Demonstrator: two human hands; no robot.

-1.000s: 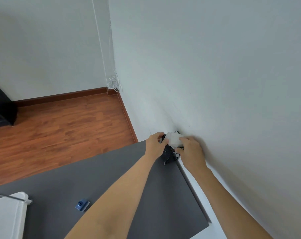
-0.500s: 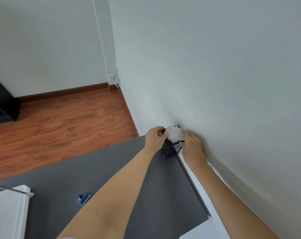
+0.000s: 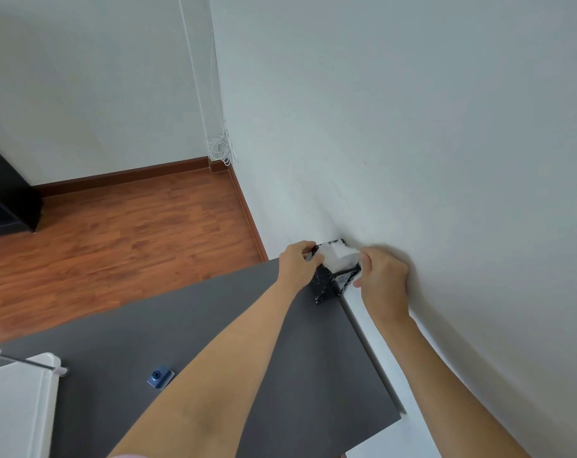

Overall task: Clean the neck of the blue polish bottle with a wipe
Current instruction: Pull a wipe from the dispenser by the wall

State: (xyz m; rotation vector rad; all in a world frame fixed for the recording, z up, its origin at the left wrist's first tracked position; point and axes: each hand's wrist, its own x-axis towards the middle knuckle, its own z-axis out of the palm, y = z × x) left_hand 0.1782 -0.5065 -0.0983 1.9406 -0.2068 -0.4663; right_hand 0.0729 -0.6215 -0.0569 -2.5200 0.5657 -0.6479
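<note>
Far corner of dark grey table (image 3: pixel 214 325), against the white wall (image 3: pixel 412 127): a black wipe box (image 3: pixel 330 282). Left hand (image 3: pixel 297 264) grip closed on the box's top edge. Right hand (image 3: pixel 383 279) grip pinched on the white wipe (image 3: pixel 338 257) sticking up from the box. Blue polish bottle (image 3: pixel 160 376) lies well apart, near the table's left side, untouched.

A wipe box (image 3: pixel 333 280) sits at the desk's (image 3: pixel 214 332) far right corner against the wall (image 3: pixel 412 127), between both hands. A small bottle (image 3: pixel 160 376) lies near the desk's left, well apart.
</note>
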